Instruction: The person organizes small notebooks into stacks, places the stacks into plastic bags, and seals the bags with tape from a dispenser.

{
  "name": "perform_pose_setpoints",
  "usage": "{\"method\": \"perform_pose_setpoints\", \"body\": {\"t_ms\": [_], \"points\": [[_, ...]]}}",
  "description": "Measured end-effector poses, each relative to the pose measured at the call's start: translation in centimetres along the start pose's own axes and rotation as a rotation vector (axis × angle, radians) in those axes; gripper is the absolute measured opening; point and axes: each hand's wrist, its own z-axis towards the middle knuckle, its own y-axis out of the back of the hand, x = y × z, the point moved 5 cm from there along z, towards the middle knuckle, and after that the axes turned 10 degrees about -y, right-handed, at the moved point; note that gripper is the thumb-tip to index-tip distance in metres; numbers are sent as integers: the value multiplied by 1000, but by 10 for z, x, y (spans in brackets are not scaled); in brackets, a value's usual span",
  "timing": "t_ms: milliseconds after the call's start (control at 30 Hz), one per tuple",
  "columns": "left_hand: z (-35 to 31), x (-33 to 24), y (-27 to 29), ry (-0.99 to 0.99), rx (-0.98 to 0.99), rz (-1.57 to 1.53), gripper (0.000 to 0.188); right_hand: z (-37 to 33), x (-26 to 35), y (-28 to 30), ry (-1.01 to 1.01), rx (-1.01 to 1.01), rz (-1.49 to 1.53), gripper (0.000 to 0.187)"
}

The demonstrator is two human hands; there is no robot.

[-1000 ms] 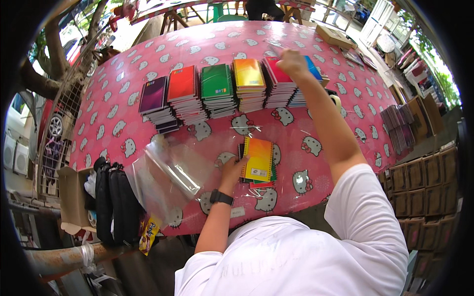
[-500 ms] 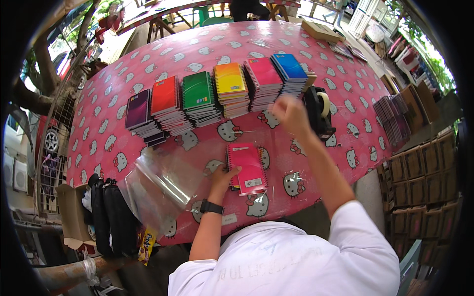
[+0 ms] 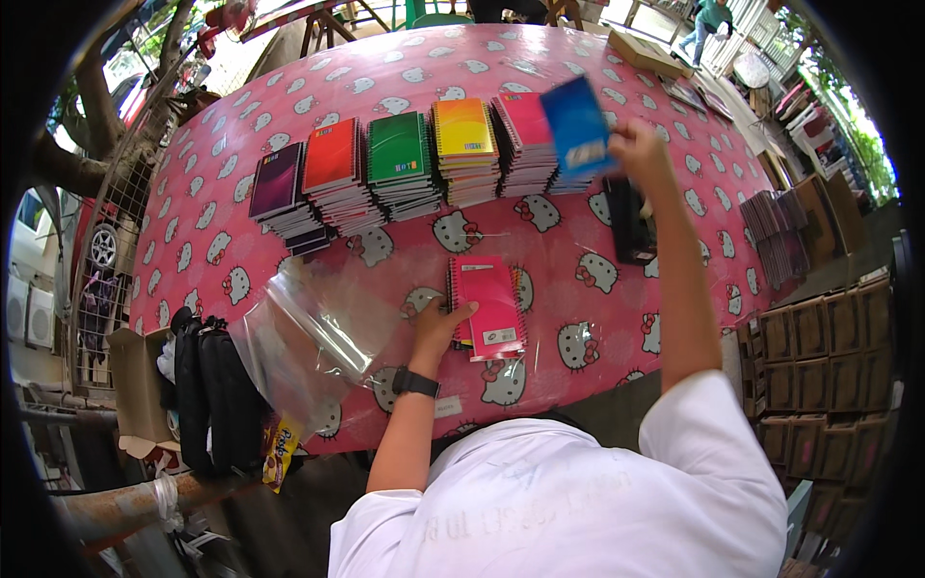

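Raised over the far right end of the row of stacks, my right hand grips a blue notebook by its edge; the notebook is tilted and blurred. My left hand is closed on the left edge of a small pile topped by a pink spiral notebook, flat on the table before me. Beyond stand stacks of spiral notebooks: purple, red, green, yellow and pink. The blue stack is partly hidden by the lifted notebook.
Clear plastic bags lie left of my left hand. A black tape dispenser stands under my right forearm. Black bags and an open carton sit at the left edge. Purple notebook stacks and brown boxes are at right.
My right hand has reached the blue stack and lifted a blue notebook up and to the right. The left hand stays on the pink-topped pile. A person has come into view at the far right.
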Motion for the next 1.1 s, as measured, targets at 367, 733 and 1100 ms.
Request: {"method": "perform_pose_setpoints", "body": {"t_ms": [367, 733, 1100], "points": [[-14, -11, -17, 44, 2, -35, 64, -226, -106, -104, -151, 117, -188, 40], [-15, -69, -82, -369, 305, -320, 80, -208, -57, -67, -130, 439, 520, 88], [-12, -37, -110, -443, 372, -14, 86, -209, -103, -80, -110, 484, 455, 91]]}}
